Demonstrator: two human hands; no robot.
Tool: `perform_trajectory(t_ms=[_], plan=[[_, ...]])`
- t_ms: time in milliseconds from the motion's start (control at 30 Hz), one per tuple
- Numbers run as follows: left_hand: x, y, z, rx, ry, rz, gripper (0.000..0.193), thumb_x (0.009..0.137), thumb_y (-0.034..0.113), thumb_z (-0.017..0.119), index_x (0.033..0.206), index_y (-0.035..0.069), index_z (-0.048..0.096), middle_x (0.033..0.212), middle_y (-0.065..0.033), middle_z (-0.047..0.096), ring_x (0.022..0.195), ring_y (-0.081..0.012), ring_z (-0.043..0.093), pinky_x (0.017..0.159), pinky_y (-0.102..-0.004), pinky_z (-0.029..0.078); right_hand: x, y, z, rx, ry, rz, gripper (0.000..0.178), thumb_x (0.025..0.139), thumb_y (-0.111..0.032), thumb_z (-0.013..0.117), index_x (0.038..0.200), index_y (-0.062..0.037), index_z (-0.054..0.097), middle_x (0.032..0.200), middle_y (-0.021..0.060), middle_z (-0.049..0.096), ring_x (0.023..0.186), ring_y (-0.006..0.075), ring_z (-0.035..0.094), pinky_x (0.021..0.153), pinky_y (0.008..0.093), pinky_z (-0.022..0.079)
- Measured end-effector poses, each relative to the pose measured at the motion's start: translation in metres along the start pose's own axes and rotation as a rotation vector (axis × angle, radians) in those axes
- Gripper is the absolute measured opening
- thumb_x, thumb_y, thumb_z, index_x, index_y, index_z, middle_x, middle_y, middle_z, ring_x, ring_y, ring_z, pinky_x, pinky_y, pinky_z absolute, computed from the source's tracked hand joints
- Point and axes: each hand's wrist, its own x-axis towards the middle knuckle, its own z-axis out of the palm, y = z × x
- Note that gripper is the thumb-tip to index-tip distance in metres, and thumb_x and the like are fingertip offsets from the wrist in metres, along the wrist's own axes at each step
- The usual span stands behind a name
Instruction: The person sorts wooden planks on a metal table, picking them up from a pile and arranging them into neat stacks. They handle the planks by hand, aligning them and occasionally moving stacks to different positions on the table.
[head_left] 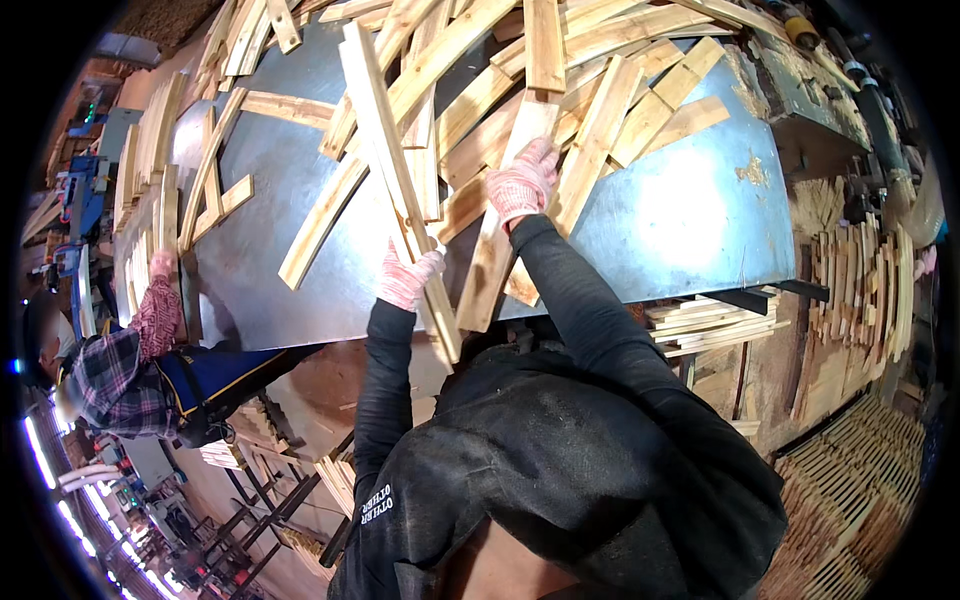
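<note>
Both my hands wear pinkish knit gloves. My left hand (408,275) is wrapped round a pair of long pale wooden slats (383,150) lying together, which slant up and away over the metal table. Their near end sticks out past the table's front edge. My right hand (525,182) is closed over another wooden board (487,268), to the right of the slats; its fingertips are partly hidden. Around and beyond my hands many loose boards (600,130) lie crisscrossed in a heap.
The shiny metal table (690,220) carries the heap. At left, a person in a plaid shirt (115,380) has a gloved hand by upright boards (150,150). Stacked slats (715,322) sit below the table's right edge; more stacks (855,290) stand farther right. Machinery (880,120) is at the far right.
</note>
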Motion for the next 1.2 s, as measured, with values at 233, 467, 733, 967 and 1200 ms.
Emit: perform_trajectory(t_ms=[233, 467, 733, 967, 1200], plan=[[-0.023, -0.007, 0.001, 0.428, -0.228, 0.068, 0.084, 0.075, 0.02, 0.078, 0.146, 0.006, 0.035, 0.106, -0.0031, 0.06, 0.09, -0.0122, 0.055, 0.08, -0.0287, 0.05, -0.091, 0.018, -0.003, 0.836, -0.754, 0.009, 0.079, 0.088, -0.016, 0.067, 0.152, -0.0056, 0.021, 0.147, 0.0225, 0.04, 0.128, 0.0281, 0.048, 0.106, 0.0292, 0.039], [-0.051, -0.049, -0.054, 0.017, -0.193, -0.066, 0.067, 0.075, 0.027, 0.081, 0.128, 0.002, 0.048, 0.1, -0.0151, 0.067, 0.085, -0.0258, 0.068, 0.075, -0.0381, 0.057, -0.031, 0.063, -0.057, -0.302, 0.035, -0.941, 0.087, 0.081, -0.051, 0.063, 0.15, -0.0106, 0.03, 0.155, 0.0195, 0.027, 0.144, 0.0362, 0.022, 0.118, 0.0522, 0.007], [-0.09, 0.046, -0.116, -0.05, -0.018, 0.051, 0.07, 0.072, 0.016, 0.081, 0.131, 0.006, 0.045, 0.109, -0.0113, 0.064, 0.095, -0.0228, 0.065, 0.082, -0.0378, 0.055, 0.077, 0.059, -0.086, -0.788, -0.451, -1.786, 0.094, 0.06, -0.042, 0.082, 0.139, -0.0084, 0.044, 0.121, 0.0157, 0.059, 0.118, 0.0345, 0.054, 0.114, 0.0494, 0.029], [-0.102, 0.004, -0.189, -0.092, 0.263, 0.053, 0.069, 0.074, 0.008, 0.078, 0.134, 0.007, 0.044, 0.109, -0.0036, 0.061, 0.098, -0.0172, 0.061, 0.087, -0.0335, 0.052, -0.057, -0.13, -0.065, -0.358, -0.714, -1.046, 0.075, 0.082, -0.05, 0.061, 0.142, -0.0103, 0.038, 0.114, 0.0205, 0.06, 0.111, 0.0376, 0.059, 0.092, 0.0471, 0.047], [-0.03, -0.04, -0.232, 0.532, 0.268, 0.048, 0.065, 0.078, 0.026, 0.077, 0.131, 0.002, 0.046, 0.106, -0.0137, 0.063, 0.093, -0.026, 0.064, 0.08, -0.0378, 0.053, -0.1, -0.211, 0.173, 0.09, -0.738, -0.627, 0.079, 0.094, -0.062, 0.036, 0.124, 0.0115, 0.043, 0.111, 0.0351, 0.057, 0.109, 0.044, 0.057, 0.093, 0.0446, 0.046]])
